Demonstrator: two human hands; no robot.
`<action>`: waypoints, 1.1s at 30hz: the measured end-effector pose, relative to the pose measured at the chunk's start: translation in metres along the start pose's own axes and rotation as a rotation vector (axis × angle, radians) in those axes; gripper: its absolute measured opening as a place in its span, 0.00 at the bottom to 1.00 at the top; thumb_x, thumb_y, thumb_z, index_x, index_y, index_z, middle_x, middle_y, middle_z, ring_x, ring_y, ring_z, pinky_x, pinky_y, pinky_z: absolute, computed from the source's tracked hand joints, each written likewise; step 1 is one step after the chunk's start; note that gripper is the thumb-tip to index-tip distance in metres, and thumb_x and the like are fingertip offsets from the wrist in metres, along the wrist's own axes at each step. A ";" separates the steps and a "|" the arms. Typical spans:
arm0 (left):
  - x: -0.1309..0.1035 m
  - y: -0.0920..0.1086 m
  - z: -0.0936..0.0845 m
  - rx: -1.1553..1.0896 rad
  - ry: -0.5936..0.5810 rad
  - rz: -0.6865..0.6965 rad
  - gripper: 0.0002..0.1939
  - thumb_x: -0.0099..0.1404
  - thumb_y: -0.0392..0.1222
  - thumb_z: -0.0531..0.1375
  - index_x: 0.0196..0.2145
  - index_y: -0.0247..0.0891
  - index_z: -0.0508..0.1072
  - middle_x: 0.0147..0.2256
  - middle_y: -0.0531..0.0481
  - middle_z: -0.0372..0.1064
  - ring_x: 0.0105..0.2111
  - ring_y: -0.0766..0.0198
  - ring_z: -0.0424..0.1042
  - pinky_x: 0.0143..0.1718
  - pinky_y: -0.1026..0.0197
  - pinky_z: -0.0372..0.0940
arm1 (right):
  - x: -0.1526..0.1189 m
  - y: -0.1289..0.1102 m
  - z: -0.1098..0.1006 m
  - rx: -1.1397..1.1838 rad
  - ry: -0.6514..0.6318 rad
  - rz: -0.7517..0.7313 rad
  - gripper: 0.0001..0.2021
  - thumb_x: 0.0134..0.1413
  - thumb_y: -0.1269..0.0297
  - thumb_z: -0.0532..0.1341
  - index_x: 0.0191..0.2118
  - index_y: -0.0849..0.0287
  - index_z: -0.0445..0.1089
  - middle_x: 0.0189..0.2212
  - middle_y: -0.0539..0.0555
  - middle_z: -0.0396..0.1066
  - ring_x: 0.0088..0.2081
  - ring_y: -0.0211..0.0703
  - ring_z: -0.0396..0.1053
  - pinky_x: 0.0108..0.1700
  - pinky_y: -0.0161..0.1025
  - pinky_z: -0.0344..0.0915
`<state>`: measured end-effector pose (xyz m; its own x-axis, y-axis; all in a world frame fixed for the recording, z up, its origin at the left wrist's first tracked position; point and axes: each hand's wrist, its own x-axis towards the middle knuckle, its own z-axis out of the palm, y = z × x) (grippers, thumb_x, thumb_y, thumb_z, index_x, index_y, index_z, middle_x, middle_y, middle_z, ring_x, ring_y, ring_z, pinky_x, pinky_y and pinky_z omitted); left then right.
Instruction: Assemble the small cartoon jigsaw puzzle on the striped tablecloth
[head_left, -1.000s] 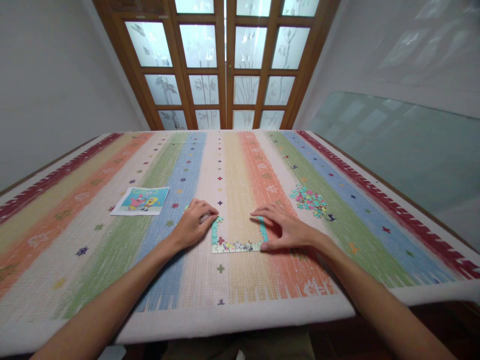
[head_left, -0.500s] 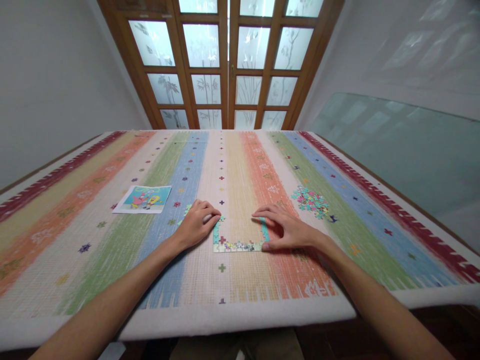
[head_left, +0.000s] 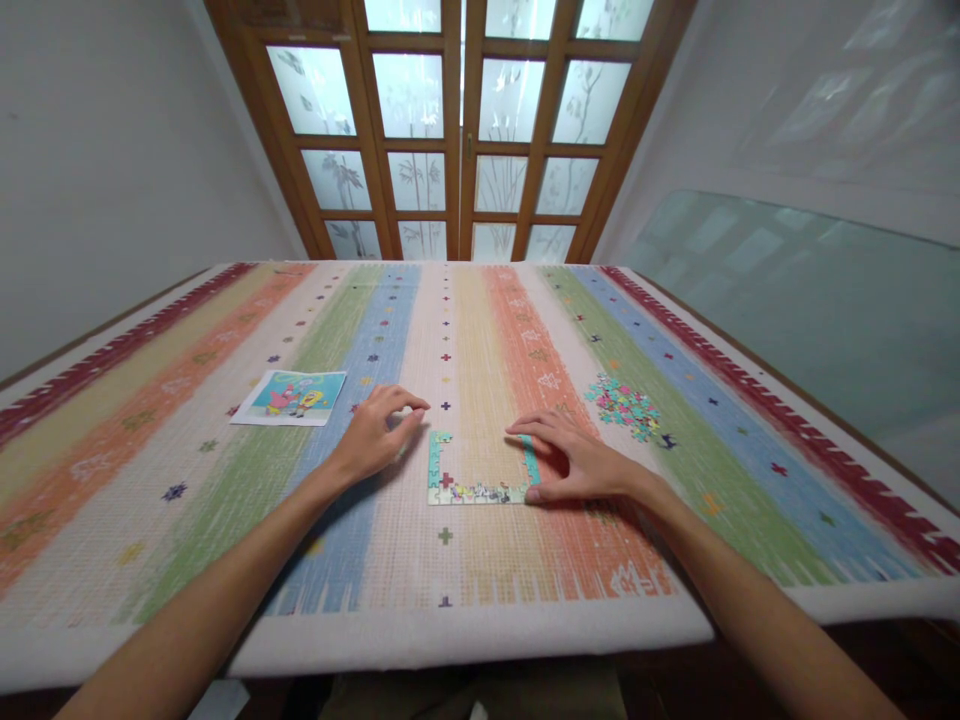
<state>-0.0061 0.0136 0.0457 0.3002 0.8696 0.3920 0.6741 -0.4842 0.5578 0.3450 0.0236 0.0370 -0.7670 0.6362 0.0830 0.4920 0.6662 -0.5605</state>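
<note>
A partly joined puzzle frame (head_left: 480, 494) lies on the striped cloth, with a bottom row and two teal side columns. Just left of its left column, my left hand (head_left: 382, 425) hovers with thumb and index finger apart and nothing visible between them. My right hand (head_left: 566, 455) rests at the right column, its thumb at the lower right corner and its other fingers spread over the column's top. That hand partly hides the column. A heap of loose puzzle pieces (head_left: 626, 405) lies to the right, beyond my right hand.
A picture card (head_left: 300, 397) of two cartoon figures lies flat at the left. The striped tablecloth (head_left: 480, 330) covers the table up to its front edge. A wooden door with glass panes (head_left: 457, 130) stands behind the table.
My left hand has moved left, away from the top of the left column, and its thumb and index finger have opened. My right hand has stayed in place.
</note>
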 end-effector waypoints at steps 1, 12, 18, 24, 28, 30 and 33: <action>0.001 -0.002 -0.008 -0.003 -0.022 0.014 0.11 0.72 0.43 0.56 0.41 0.41 0.78 0.41 0.45 0.76 0.42 0.54 0.71 0.52 0.46 0.65 | 0.000 0.000 0.000 0.001 -0.002 -0.001 0.38 0.52 0.44 0.72 0.66 0.47 0.65 0.63 0.59 0.64 0.63 0.61 0.62 0.66 0.63 0.60; 0.000 -0.027 -0.052 -0.002 -0.440 0.082 0.09 0.59 0.47 0.62 0.36 0.43 0.79 0.37 0.48 0.74 0.40 0.55 0.73 0.48 0.52 0.67 | 0.000 -0.001 -0.001 0.002 -0.005 -0.016 0.38 0.53 0.44 0.71 0.67 0.46 0.65 0.62 0.59 0.65 0.63 0.61 0.62 0.66 0.63 0.60; -0.001 -0.027 -0.042 0.067 -0.421 0.057 0.12 0.60 0.53 0.65 0.35 0.42 0.79 0.37 0.48 0.73 0.40 0.53 0.72 0.46 0.52 0.67 | -0.001 0.000 0.000 0.007 0.004 -0.019 0.37 0.53 0.44 0.71 0.66 0.48 0.65 0.62 0.59 0.64 0.63 0.62 0.62 0.66 0.63 0.60; -0.002 -0.025 -0.037 0.021 -0.418 0.069 0.10 0.62 0.49 0.61 0.34 0.42 0.77 0.37 0.47 0.73 0.40 0.54 0.72 0.47 0.51 0.67 | -0.001 0.000 0.000 0.003 0.002 -0.019 0.38 0.52 0.43 0.72 0.66 0.48 0.65 0.62 0.59 0.64 0.63 0.61 0.62 0.67 0.63 0.60; -0.003 -0.022 -0.034 0.003 -0.406 0.077 0.08 0.62 0.48 0.61 0.34 0.42 0.75 0.37 0.47 0.72 0.40 0.55 0.71 0.45 0.52 0.67 | -0.001 -0.001 -0.001 -0.005 -0.006 -0.014 0.38 0.53 0.44 0.71 0.66 0.49 0.65 0.62 0.60 0.65 0.63 0.61 0.62 0.66 0.62 0.60; -0.003 -0.021 -0.033 0.006 -0.408 0.077 0.08 0.62 0.47 0.61 0.35 0.41 0.74 0.37 0.48 0.72 0.38 0.56 0.71 0.44 0.52 0.66 | -0.001 -0.001 -0.002 -0.011 -0.006 -0.015 0.38 0.53 0.43 0.71 0.66 0.49 0.65 0.62 0.60 0.64 0.63 0.61 0.62 0.66 0.61 0.60; -0.004 -0.020 -0.030 0.031 -0.425 0.066 0.09 0.62 0.47 0.60 0.36 0.41 0.73 0.36 0.49 0.71 0.38 0.57 0.70 0.44 0.53 0.65 | -0.001 0.000 -0.002 -0.017 -0.008 -0.021 0.37 0.53 0.43 0.71 0.66 0.50 0.65 0.62 0.60 0.64 0.63 0.61 0.62 0.66 0.61 0.60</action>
<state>-0.0410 0.0171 0.0554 0.5907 0.8023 0.0862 0.6620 -0.5430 0.5166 0.3465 0.0236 0.0388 -0.7804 0.6191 0.0877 0.4830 0.6859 -0.5442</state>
